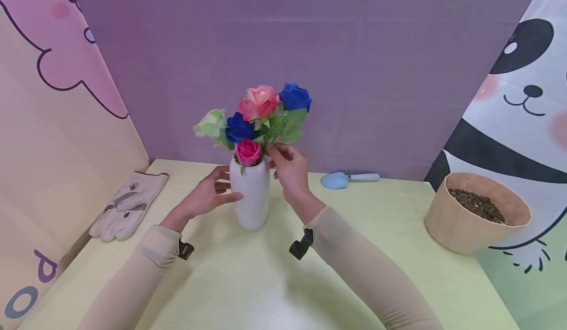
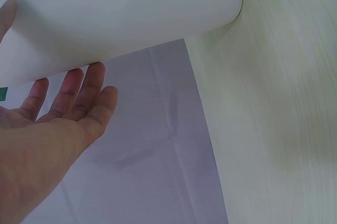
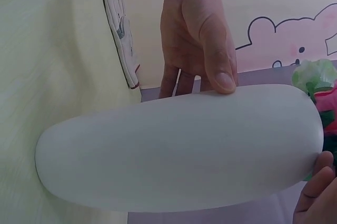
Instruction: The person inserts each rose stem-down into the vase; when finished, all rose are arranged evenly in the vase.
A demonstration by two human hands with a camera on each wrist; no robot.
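- You've got a pair of work gloves (image 1: 128, 204) lying at the table's (image 1: 248, 281) left edge.
- Your blue trowel (image 1: 347, 178) lies by the purple backdrop (image 1: 354, 64).
- Your tan pot (image 1: 476, 212) of soil stands far right, near the panda panel (image 1: 522, 104).

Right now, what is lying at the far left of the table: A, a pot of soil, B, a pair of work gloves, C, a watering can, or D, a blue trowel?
B: the pair of work gloves lies at the table's left edge, while the blue trowel and the pot of soil are to the right of the white vase.
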